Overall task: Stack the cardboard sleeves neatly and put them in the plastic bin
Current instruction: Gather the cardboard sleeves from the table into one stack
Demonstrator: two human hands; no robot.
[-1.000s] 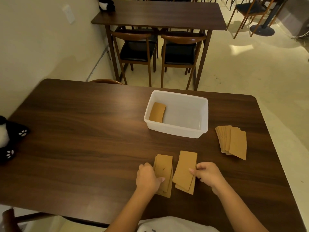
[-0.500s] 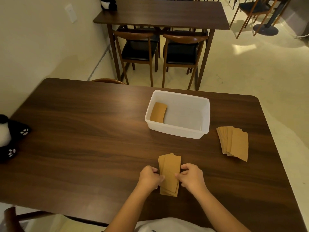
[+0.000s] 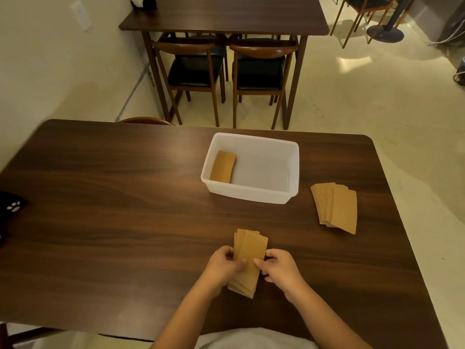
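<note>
Brown cardboard is what you have between your palms: your left hand (image 3: 222,265) and your right hand (image 3: 280,269) press in on the two long sides of a small stack of sleeves (image 3: 249,260), thumbs lying across the top sheet, fingers curled around the edges; the stack is not yet square, for its far corners fan out slightly to the left and its near end splays just above the table (image 3: 113,210). The white plastic bin (image 3: 292,190) sits straight beyond your hands, well apart from them, with bare dark wood between; inside it one sleeve (image 3: 223,167) lies flat against the left wall, and the rest of the floor is open. A second fanned pile of sleeves (image 3: 336,207) rests to the right of the bin, near it but not touching, and close to the table's right edge. To your left the tabletop runs wide and bare as far as a black plush toy (image 3: 11,207) at the left edge; the near edge of the table lies just under your forearms.
</note>
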